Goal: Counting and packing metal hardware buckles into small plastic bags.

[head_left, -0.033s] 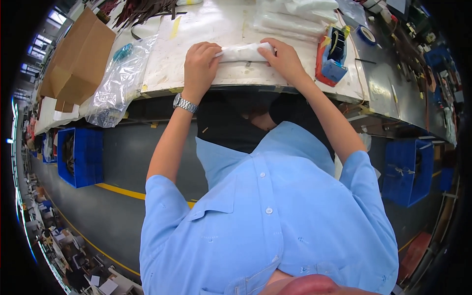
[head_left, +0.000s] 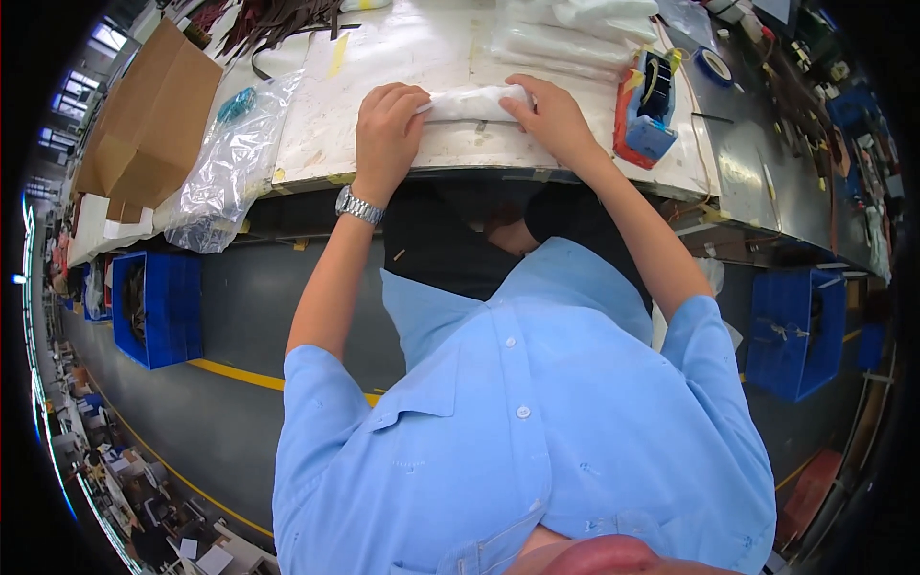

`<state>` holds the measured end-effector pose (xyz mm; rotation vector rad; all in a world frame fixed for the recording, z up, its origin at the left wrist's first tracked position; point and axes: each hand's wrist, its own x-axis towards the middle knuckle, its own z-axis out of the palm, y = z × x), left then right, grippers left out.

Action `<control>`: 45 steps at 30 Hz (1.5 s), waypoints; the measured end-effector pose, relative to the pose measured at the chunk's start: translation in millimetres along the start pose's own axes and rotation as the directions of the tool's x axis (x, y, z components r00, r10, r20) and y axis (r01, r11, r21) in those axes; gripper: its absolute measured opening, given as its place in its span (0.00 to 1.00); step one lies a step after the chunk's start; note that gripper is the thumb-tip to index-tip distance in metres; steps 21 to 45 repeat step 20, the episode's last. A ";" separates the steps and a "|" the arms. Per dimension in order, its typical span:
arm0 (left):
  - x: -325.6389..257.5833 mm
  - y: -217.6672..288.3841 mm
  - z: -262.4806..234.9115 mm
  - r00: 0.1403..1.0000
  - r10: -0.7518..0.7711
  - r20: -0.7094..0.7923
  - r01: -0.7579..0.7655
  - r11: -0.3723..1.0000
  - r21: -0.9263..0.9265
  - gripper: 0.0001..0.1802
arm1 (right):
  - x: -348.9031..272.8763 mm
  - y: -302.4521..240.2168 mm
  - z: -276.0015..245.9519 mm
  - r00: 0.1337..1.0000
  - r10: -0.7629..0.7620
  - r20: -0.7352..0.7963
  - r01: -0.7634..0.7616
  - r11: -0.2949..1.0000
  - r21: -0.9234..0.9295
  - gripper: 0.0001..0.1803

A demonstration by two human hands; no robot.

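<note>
A white rolled bundle (head_left: 470, 103), wrapped in soft translucent sheeting, lies crosswise near the front edge of the white worktable (head_left: 460, 151). My left hand (head_left: 391, 125), below a silver wristwatch (head_left: 359, 205), has its fingers closed round the bundle's left end. At the other end, my right hand (head_left: 548, 117) grips with the thumb on the near side and the fingers curled over. What is inside the roll cannot be made out.
To the right stands a red and blue tape dispenser (head_left: 648, 125), with a blue tape roll (head_left: 714, 67) beyond. Plastic bags (head_left: 565, 43) are stacked behind. At left are a clear bag (head_left: 235, 144), an open cardboard box (head_left: 153, 115) and brown straps (head_left: 278, 27). Blue crates (head_left: 172, 307) flank me on the floor.
</note>
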<state>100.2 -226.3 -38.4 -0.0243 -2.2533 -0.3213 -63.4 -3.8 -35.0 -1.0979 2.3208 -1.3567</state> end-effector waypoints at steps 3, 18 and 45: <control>0.4 9.3 -1.5 0.998 0.062 -0.023 -0.062 0.998 -0.001 0.09 | -22.1 0.4 -10.7 0.915 -0.385 -0.122 0.302 0.853 -0.425 0.25; 51.9 19.1 1.6 0.897 -0.111 0.428 0.123 0.992 0.000 0.16 | -86.3 187.3 -359.5 0.834 -0.174 -0.523 -0.356 0.555 -0.752 0.18; 47.0 15.7 2.2 0.858 -0.189 0.477 0.193 0.980 0.043 0.18 | -89.3 218.9 -393.1 0.774 0.078 -0.628 -0.608 0.370 -0.703 0.24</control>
